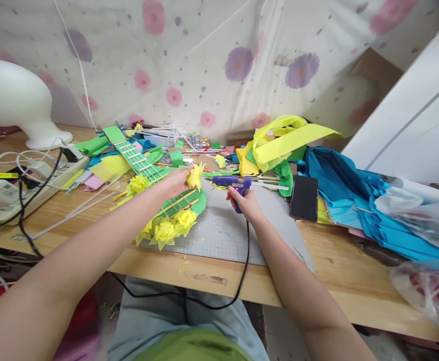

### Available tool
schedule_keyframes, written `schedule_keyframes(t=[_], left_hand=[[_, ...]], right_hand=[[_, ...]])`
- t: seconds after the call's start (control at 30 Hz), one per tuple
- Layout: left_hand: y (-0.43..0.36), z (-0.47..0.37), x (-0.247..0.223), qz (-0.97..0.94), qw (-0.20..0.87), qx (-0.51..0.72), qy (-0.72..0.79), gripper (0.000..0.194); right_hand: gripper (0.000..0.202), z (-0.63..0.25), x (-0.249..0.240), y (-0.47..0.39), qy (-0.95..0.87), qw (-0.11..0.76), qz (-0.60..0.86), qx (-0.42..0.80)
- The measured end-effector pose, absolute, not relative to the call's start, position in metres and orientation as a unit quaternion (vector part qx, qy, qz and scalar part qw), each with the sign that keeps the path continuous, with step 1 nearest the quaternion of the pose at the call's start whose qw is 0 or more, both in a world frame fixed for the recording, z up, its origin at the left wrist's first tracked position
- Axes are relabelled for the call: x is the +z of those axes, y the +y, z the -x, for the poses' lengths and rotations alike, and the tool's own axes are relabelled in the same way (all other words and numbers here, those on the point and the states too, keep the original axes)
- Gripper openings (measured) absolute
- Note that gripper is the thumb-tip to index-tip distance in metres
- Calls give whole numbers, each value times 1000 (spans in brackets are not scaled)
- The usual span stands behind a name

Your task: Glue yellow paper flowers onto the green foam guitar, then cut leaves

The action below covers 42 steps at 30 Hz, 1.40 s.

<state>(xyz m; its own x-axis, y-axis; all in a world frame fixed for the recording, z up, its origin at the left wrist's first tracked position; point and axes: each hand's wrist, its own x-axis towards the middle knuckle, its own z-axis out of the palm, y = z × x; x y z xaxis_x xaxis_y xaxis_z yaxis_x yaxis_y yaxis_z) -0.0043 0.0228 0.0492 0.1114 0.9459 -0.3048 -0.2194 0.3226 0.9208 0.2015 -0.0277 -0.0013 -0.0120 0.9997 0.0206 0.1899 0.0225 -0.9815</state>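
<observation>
My left hand (177, 182) is closed on a yellow paper flower (195, 177), held above the body of a green paper guitar (200, 202). In my right hand (242, 198) is a purple glue gun (229, 180), its nozzle pointing left, a small gap from the flower. The guitar lies tilted, its neck (134, 158) running to the back left, with white strips and strings across it. Several yellow flowers (165, 231) sit along its near edge, and more (137, 184) on its left side. Under it is a grey cutting mat (227, 235).
A black phone (304, 198) lies right of the mat, beside blue paper (339, 185). Scissors (266, 179) and yellow crepe paper (279, 143) are behind. At left stand a white foam head (12, 100) and a power strip (46, 188). The gun's black cord (246, 260) hangs over the table edge.
</observation>
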Motion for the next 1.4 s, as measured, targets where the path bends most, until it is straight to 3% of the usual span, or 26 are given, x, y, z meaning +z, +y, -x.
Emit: schedule_keyframes(t=[1.4], left_hand=[[13, -2, 55, -380, 678, 407, 479, 17]], right_hand=[[48, -195, -2, -25, -535, 467, 589, 386]])
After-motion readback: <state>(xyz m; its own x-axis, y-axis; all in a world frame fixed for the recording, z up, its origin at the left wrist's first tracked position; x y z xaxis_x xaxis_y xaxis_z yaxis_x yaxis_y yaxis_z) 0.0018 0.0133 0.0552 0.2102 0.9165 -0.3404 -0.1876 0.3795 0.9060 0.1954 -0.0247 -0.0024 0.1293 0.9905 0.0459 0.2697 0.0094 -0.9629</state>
